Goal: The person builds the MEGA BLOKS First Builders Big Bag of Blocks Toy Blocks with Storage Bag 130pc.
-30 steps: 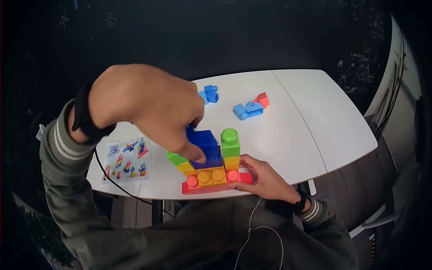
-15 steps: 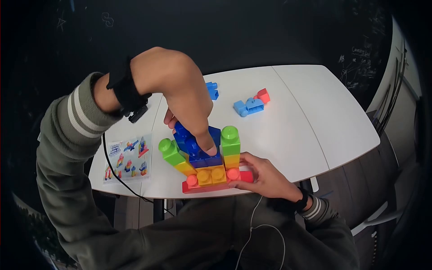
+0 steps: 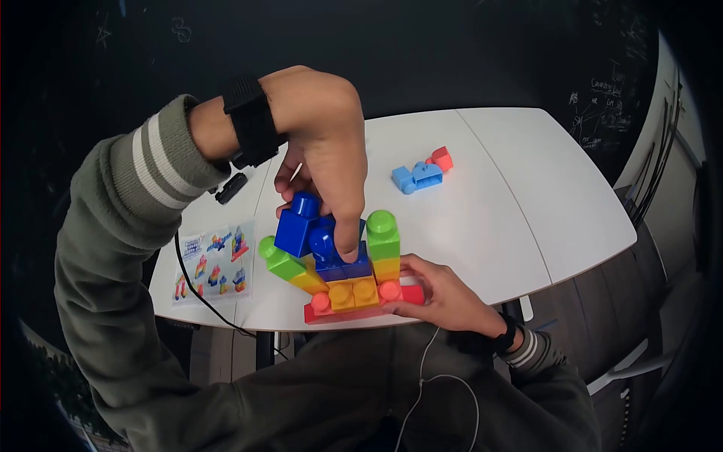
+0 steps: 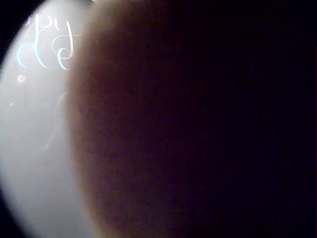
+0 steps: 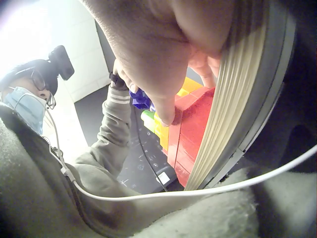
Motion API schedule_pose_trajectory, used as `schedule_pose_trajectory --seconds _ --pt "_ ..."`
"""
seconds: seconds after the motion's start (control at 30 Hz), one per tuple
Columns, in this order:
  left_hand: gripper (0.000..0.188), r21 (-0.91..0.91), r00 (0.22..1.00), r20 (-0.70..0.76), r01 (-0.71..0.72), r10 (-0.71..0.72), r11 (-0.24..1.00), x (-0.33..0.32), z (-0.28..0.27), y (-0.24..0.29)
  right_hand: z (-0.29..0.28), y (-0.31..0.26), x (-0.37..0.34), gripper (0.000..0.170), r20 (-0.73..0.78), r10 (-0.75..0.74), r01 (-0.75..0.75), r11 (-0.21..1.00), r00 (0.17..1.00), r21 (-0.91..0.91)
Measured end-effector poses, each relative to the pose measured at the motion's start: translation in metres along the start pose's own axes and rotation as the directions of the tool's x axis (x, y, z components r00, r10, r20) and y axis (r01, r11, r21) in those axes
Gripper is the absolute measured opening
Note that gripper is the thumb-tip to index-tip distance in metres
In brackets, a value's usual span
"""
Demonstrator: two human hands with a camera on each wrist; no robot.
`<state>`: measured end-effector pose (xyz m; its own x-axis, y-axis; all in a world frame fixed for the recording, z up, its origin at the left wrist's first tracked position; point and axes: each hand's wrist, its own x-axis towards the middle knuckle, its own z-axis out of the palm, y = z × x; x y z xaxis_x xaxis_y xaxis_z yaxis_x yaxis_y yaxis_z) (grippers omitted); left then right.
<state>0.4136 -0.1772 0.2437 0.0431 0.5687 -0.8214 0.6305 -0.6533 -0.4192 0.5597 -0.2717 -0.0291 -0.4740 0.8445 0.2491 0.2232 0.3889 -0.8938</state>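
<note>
Person's at a white table (image 3: 512, 218), toy-block build (image 3: 354, 295) near the close edge, btwn both hands. L hand (image 3: 327, 139) comes down from above, thumb on the front of the dk-blue blocks (image 3: 294, 232), other fingers curled behind, so it's a narrow grip. R hand (image 3: 446, 297) holds the R end of the red base (image 3: 331, 317), thumb in front, fingers behind. Yellow/orange blocks sit above the base, w/ a green-topped column each side: L one (image 3: 282, 262) tilts outward, R one (image 3: 384, 245) is approx upright. Farther back, lt-blue blocks (image 3: 427, 178) lie w/ a red block (image 3: 442, 157). Pic leaflet (image 3: 215, 264) is L of the build, black cable (image 3: 192, 290) across it. L wrist view's mostly dark blur, can't tell any grip there.
</note>
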Motion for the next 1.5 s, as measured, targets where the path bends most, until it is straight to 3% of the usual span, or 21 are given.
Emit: schedule_pose_trajectory --seconds 0.1,0.3,0.47,0.53,0.83,0.93,1.17,1.23,1.37,1.5 --pt "0.071 -0.044 0.986 0.123 -0.111 0.115 0.993 0.007 -0.008 -0.009 -0.001 -0.002 0.000 0.072 0.005 0.012 -0.012 1.000 1.000 0.001" --pt "0.072 -0.059 0.932 0.294 -0.204 0.213 0.977 0.034 -0.015 -0.013 0.000 0.003 0.000 0.071 -0.002 -0.009 0.009 1.000 1.000 -0.006" --pt "0.076 -0.087 0.889 0.350 -0.284 0.297 0.955 0.047 -0.012 -0.014 0.000 0.001 -0.001 0.071 -0.005 0.002 -0.002 1.000 1.000 0.007" --pt "0.081 -0.134 0.919 0.294 -0.232 0.262 0.963 0.045 -0.010 -0.015 0.000 0.000 -0.001 0.071 -0.003 0.002 -0.002 1.000 1.000 0.031" --pt "0.095 -0.035 0.955 0.146 -0.254 0.257 0.966 0.030 -0.003 -0.016 0.001 0.004 0.000 0.071 -0.010 -0.034 0.034 0.999 0.999 0.008" --pt "0.096 -0.093 0.952 0.107 -0.277 0.286 0.956 0.037 -0.002 -0.027 0.001 0.002 0.000 0.072 -0.003 0.000 0.000 1.000 1.000 0.031" --pt "0.088 -0.130 0.940 0.064 -0.326 0.336 0.936 0.055 -0.006 -0.042 -0.001 0.001 -0.001 0.072 -0.003 -0.005 0.005 1.000 1.000 0.001" --pt "0.085 -0.054 0.956 0.068 -0.281 0.284 0.958 0.053 -0.005 -0.040 -0.002 -0.001 -0.001 0.072 0.009 0.007 -0.007 1.000 1.000 -0.002" --pt "0.083 -0.081 0.960 0.049 -0.271 0.275 0.959 0.043 -0.001 -0.036 -0.002 -0.001 0.000 0.073 0.015 0.008 -0.008 1.000 1.000 -0.021" --pt "0.078 -0.153 0.951 -0.089 -0.308 0.297 0.939 0.044 0.007 -0.044 -0.001 0.000 0.000 0.073 0.015 0.021 -0.020 1.000 1.000 -0.024"
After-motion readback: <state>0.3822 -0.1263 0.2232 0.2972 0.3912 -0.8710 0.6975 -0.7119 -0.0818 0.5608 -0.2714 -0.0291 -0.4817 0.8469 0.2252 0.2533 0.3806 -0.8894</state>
